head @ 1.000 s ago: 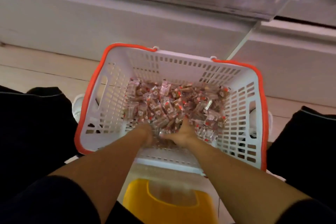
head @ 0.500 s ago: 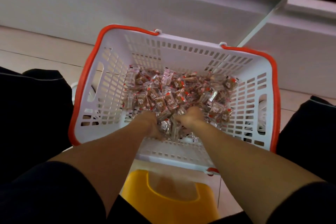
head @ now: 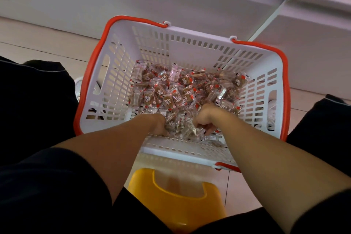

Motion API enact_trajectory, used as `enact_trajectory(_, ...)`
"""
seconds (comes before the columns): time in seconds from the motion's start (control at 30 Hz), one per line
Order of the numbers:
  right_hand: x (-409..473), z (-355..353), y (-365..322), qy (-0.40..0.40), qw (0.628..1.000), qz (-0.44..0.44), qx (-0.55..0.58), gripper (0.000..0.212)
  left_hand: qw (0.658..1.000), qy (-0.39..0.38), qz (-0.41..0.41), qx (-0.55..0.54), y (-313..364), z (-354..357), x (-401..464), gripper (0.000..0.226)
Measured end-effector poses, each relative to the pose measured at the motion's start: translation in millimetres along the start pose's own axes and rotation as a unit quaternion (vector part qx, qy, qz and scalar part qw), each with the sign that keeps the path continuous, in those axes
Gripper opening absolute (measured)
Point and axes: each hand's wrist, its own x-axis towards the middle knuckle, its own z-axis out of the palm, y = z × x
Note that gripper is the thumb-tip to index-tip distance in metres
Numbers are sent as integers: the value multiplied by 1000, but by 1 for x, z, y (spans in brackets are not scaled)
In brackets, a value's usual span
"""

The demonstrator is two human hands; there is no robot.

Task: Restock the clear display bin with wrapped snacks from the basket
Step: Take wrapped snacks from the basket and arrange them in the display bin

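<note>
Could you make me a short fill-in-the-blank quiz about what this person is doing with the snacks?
1. The wrapped snacks lie inside a white basket whose rim is coloured ____.
2. The left hand and right hand both reach into the ____.
3. Below the basket, between the person's knees, stands a stool coloured ____.
4. The right hand's fingers are ____ round a clump of snacks.

Missing words: orange-red; basket; yellow; curled

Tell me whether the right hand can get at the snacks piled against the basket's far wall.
Probably yes. The right hand is already inside the open-topped basket, curled among the wrapped snacks at the near side. Nothing covers the pile or stands between the hand and the far snacks.
</note>
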Motion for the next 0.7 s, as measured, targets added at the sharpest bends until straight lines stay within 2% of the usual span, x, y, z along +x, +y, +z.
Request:
enact_trajectory(0.1, -2, 5, 3, 12, 1000, -14, -19, 10, 999, -19, 14, 21, 6, 0, -4, 52)
enact_trajectory(0.2, -1, 14, 7, 77, 994, -67, -24, 9, 998, -16, 23, 57, 13, -4, -8, 40)
enact_trajectory(0.3, -2, 17, 7, 93, 988, -117, 31, 45, 997, -49, 3, 65, 18, -17, -15, 38)
enact_trajectory(0.4, -6, 11, 0, 116, 981, -151, 40, 51, 997, -65, -32, -8, 15, -34, -22, 37)
enact_trajectory(0.57, -18, -16, 0, 98, 980, -157, 67, 18, 984, -16, -34, -174, 9, -62, -42, 25)
enact_trajectory(0.63, -30, -30, 2, 77, 980, -161, 83, 23, 977, -5, -30, -213, 5, -69, -51, 28)
enact_trajectory(0.7, -47, -42, 2, 55, 971, -180, 146, 24, 960, -4, -14, -281, 2, -75, -63, 25)
